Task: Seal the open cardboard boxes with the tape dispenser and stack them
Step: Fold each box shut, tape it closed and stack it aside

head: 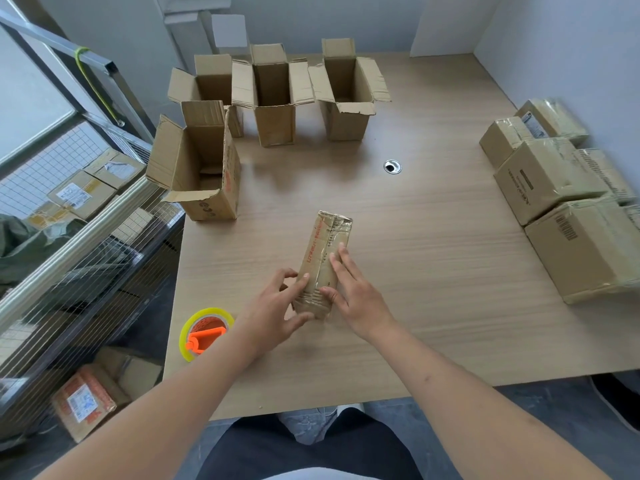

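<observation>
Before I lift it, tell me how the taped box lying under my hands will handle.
The taped box will probably stay stiff: its flaps are closed and taped. The glossy tape may feel a little slick under the right hand and left hand. It lies flat on the table, so it should slide rather than tip.

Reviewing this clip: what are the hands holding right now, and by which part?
Both hands are on the taped box lying on the table. The left hand grips its near end; the right hand presses flat on its top face. The tape dispenser lies untouched.
</observation>
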`<control>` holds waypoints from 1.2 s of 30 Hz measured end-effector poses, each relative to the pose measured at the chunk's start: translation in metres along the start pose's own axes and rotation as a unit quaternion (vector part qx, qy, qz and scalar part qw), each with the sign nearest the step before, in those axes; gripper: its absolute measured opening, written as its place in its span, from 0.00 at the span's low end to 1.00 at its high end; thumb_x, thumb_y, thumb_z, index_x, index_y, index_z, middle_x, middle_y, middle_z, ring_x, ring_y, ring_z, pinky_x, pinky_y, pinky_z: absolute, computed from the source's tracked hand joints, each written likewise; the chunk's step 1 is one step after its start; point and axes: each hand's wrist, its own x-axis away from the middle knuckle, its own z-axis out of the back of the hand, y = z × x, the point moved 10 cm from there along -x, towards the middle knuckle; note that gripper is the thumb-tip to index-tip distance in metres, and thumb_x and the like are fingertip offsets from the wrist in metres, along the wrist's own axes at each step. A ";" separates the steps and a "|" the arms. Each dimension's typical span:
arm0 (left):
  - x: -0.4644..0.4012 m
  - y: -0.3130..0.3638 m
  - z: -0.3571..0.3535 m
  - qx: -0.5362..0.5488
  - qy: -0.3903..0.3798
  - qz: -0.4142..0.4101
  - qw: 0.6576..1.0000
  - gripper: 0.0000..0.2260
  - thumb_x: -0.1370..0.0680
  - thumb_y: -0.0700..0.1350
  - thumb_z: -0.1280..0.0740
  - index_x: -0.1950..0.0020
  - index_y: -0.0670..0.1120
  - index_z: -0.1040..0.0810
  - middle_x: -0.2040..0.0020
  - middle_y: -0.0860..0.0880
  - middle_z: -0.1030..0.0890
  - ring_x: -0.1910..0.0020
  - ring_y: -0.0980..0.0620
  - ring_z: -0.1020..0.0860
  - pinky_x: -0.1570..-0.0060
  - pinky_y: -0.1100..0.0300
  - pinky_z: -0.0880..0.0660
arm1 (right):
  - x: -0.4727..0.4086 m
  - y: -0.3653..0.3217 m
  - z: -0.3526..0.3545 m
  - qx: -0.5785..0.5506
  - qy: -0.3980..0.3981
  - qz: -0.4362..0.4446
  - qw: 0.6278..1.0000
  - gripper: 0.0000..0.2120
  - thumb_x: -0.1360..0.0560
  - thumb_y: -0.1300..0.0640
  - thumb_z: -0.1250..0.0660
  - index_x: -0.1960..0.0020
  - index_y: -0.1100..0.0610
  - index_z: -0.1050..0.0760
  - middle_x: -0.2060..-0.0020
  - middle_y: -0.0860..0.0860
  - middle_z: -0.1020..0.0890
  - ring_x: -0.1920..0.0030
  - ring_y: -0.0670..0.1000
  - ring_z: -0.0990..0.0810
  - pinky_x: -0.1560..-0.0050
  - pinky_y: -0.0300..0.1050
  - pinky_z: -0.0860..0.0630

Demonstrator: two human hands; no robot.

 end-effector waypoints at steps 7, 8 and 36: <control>-0.003 0.029 0.009 -0.060 0.077 -0.152 0.984 0.17 0.16 0.48 0.39 0.41 0.40 0.14 0.32 0.36 0.22 0.32 0.33 0.23 0.41 0.38 0.20 | 0.009 -0.001 0.017 -0.022 0.035 0.041 0.998 0.32 0.22 0.43 0.30 0.22 0.54 0.32 0.20 0.47 0.37 0.22 0.46 0.37 0.26 0.45 0.33; -0.003 0.028 0.008 -0.054 0.079 -0.151 0.984 0.19 0.15 0.50 0.41 0.42 0.39 0.14 0.33 0.36 0.21 0.34 0.33 0.22 0.43 0.38 0.20 | 0.015 -0.006 0.023 0.006 0.061 0.064 0.996 0.30 0.24 0.40 0.28 0.27 0.53 0.26 0.25 0.48 0.29 0.27 0.49 0.29 0.31 0.47 0.27; -0.027 0.049 -0.017 -0.095 0.107 -0.110 0.984 0.13 0.28 0.44 0.20 0.45 0.43 0.13 0.42 0.47 0.14 0.47 0.37 0.19 0.48 0.47 0.18 | 0.053 0.052 0.035 -0.010 0.176 -0.256 0.951 0.17 0.22 0.55 0.32 0.34 0.47 0.19 0.48 0.54 0.13 0.47 0.60 0.16 0.48 0.49 0.20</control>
